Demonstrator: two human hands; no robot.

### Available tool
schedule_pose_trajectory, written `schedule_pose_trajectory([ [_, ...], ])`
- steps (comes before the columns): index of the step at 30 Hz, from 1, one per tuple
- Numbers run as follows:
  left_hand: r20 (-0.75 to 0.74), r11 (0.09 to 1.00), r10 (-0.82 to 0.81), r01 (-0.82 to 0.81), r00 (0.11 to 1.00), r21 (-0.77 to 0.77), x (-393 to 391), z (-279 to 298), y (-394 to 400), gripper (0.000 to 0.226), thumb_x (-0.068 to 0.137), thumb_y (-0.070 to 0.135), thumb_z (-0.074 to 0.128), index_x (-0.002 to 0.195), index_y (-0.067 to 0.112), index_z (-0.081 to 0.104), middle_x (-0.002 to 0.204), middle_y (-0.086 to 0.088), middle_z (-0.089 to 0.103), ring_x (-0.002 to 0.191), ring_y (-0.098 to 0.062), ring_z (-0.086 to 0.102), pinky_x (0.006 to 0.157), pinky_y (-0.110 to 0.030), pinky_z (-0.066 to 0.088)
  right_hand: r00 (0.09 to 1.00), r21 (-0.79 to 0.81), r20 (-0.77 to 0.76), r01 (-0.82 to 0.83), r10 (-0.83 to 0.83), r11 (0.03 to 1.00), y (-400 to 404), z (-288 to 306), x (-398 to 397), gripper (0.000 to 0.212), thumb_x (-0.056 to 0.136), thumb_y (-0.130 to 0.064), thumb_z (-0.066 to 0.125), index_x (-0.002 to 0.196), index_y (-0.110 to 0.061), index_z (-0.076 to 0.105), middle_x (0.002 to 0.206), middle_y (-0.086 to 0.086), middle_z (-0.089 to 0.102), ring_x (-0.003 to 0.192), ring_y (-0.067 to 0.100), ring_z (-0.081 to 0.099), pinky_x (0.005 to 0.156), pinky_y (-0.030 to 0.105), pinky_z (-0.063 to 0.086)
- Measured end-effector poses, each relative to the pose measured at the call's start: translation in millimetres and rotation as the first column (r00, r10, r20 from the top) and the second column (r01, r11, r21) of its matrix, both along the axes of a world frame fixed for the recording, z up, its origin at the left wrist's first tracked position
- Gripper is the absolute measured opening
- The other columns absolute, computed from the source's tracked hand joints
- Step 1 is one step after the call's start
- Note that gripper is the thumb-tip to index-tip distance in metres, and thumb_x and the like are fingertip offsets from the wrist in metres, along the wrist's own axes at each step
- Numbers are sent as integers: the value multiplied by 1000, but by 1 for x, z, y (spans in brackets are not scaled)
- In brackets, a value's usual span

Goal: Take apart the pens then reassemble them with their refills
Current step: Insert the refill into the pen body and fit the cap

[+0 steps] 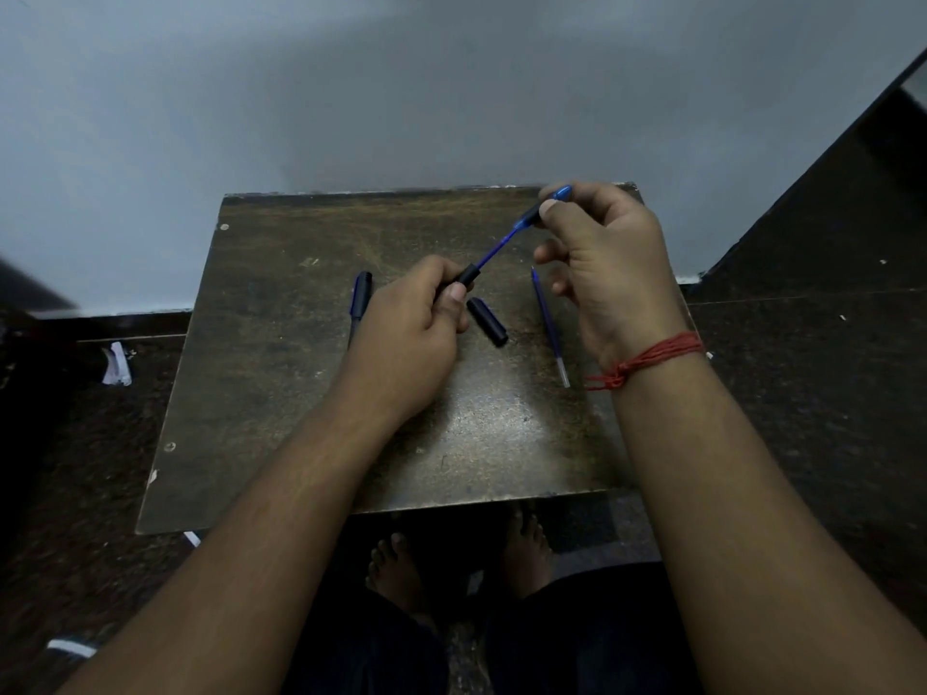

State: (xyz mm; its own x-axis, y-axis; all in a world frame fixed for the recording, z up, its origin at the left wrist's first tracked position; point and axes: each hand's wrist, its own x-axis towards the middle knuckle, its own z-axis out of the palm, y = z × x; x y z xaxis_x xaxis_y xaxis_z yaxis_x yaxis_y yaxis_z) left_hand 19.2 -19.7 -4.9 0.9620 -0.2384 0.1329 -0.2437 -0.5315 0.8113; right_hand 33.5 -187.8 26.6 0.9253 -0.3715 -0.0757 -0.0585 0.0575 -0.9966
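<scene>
table (281, 403): pen (360, 299) left | cap (487, 321) middle | refill (550, 326) right

Left hand (419, 313) hides capped pen's (360, 298) lower half.

Illumination is dim and bluish overall. The desk (311, 393) carries a soft glare patch on its near-centre surface; toward its far edge the wood reads darker. The floor (802, 393) on both sides of the desk falls into deep shadow. Wide-angle distortion bends lines away from the desk. Detail is soft and grainy throughout.
</scene>
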Motion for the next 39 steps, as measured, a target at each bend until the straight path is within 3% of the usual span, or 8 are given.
schedule_pose_trajectory([
  [6,0,1000,5,-5,1000,6,1,-1,1,14,102,18,46,104,20,60,79,6,64,67,-1,54,55,-11,37,998,-38,-23,-57,56,998,1,0,-1,9,92,-13,62,98,-19,67,98,4,73,60,11,61,45,24,41],
  [13,4,1000,-3,3,1000,1,0,1,0,15,102,17,45,105,19,60,79,4,64,66,-4,53,54,-14,37,997,-40,-31,-65,64,997,-1,-1,0,12,93,-11,60,99,-18,68,102,5,72,59,11,61,45,23,41],
  [30,-5,1000,-13,13,1000,-3,0,1,2,13,102,18,46,104,21,59,78,6,62,66,0,54,55,-9,39,953,-91,-90,-297,289,950,6,-4,-4,13,91,-5,62,91,-17,68,89,3,72,59,12,62,47,25,43],
  [39,68,998,-7,3,998,55,0,-2,3,13,100,18,50,105,21,62,79,11,63,72,-4,58,63,-30,48,910,-188,-120,-413,396,891,-6,-1,-6,1,93,-10,65,93,-10,66,76,7,69,59,16,61,46,28,46],
])
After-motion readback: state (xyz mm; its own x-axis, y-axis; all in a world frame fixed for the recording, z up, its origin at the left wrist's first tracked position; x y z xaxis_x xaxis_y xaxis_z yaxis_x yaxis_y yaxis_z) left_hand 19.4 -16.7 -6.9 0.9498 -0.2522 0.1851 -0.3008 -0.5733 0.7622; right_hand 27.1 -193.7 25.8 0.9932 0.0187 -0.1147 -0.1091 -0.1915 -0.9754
